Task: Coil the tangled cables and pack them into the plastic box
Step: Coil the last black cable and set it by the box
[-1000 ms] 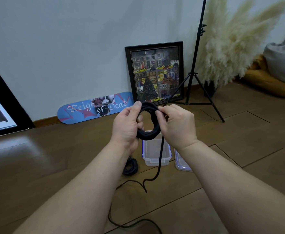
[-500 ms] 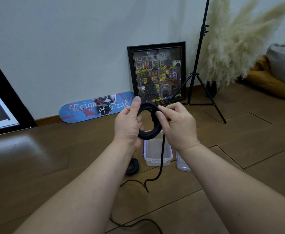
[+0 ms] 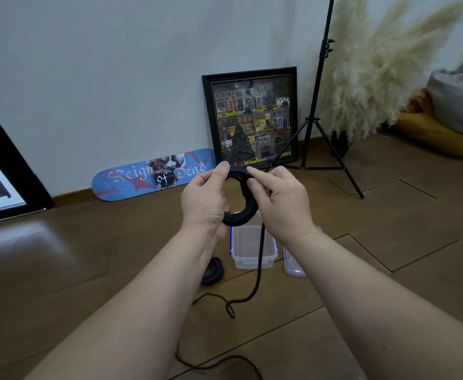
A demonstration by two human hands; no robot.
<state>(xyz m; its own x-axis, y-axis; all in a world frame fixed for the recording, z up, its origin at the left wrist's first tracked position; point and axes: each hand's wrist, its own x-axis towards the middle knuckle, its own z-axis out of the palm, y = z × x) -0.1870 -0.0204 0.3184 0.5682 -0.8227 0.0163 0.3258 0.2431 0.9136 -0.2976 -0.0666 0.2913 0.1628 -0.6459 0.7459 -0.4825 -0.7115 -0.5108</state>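
Gripping one black coil: left hand, right hand | second coil, seemingly | one box

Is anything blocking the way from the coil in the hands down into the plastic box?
Nothing visible does. The plastic box stands open below the coil, its lid off beside it. Only the cable's own loose tail hangs in front of the box down to the floor.

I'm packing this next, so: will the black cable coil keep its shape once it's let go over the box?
Probably not: the black cable coil looks limp, its tail hanging slack. It likely loosens without both hands' grip, left hand and right hand. It seems light.
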